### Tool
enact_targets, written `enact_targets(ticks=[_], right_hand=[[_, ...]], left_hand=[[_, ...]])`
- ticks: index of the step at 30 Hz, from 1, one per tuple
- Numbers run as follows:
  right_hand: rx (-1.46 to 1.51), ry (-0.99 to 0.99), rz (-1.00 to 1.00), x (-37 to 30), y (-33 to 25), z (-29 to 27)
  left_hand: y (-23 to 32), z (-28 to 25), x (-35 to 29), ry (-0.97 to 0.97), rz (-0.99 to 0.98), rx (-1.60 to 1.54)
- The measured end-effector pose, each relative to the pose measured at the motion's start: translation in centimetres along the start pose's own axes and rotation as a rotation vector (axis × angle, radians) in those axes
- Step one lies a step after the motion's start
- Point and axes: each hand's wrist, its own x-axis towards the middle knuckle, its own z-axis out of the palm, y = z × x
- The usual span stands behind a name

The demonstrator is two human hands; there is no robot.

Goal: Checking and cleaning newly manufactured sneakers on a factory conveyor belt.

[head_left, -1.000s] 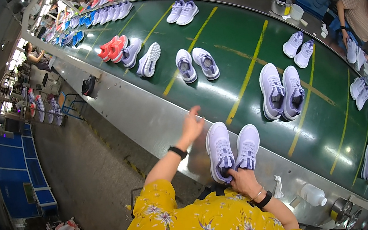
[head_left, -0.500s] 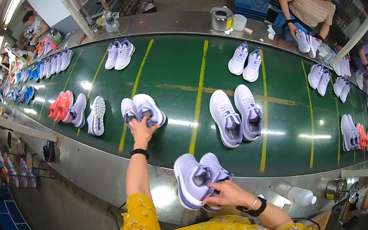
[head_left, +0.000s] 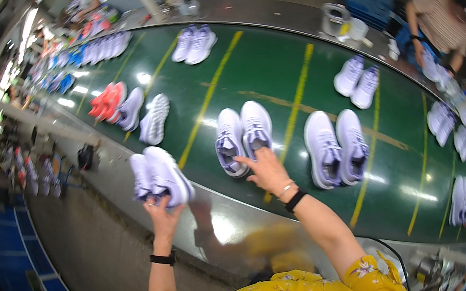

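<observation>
Over the near metal edge of the conveyor, my left hand [head_left: 162,218] grips a pair of lavender sneakers [head_left: 161,172] by the heels. Their toes point away from me. On the green belt stands a second lavender pair [head_left: 255,123], upright and side by side. My right hand [head_left: 270,173] is at its heel openings, thumb by the left shoe and fingers in the right one; the fingertips are hidden inside. Just right of that hand, another lavender pair [head_left: 323,148] rests on the belt, toes away. One shoe [head_left: 155,119] lies on its side beyond my left hand.
The green conveyor belt [head_left: 270,70] has yellow cross lines and carries more lavender pairs, plus coral sneakers [head_left: 108,102] at the left. Across it, a person [head_left: 438,24] in a striped top handles shoes. A metal pot [head_left: 335,17] stands on the far ledge.
My left hand has lifted its pair off the belt toward me. My right hand has carried its pair from the near edge onto the belt. The view has shifted.
</observation>
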Motion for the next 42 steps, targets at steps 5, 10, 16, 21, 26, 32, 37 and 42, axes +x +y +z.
enact_targets(ticks=[5,10,16,21,26,32,37,42], right_hand=[[0.164,0.273,0.012,-4.3,0.2,-2.6],[-0.280,0.519,0.351,-15.9,9.2,-5.8],[-0.350,0.239,0.366,-23.0,13.0,-7.0],[-0.405,-0.010,0.374,-20.0,14.5,-8.4],[-0.410,-0.089,0.367,-19.8,15.9,-8.4],[0.071,-0.060,0.462,-24.1,5.6,-11.1],[0.052,-0.106,0.283,-31.5,-0.2,-8.0],[0.121,-0.256,0.220,-37.1,-7.0,-7.7]], left_hand=[[-1.5,2.4,-7.6,-0.289,0.118,0.090],[-0.4,3.0,-7.5,-0.457,-0.074,0.103],[0.1,3.0,-8.0,-0.451,-0.085,0.135],[0.2,2.7,-8.4,-0.536,-0.098,0.129],[3.1,0.2,-10.1,-0.643,-0.122,0.204],[6.1,1.4,-12.9,-0.174,0.069,0.203],[13.6,6.1,-16.7,-0.217,0.210,-0.258],[21.1,9.0,-21.2,-0.550,0.298,-0.488]])
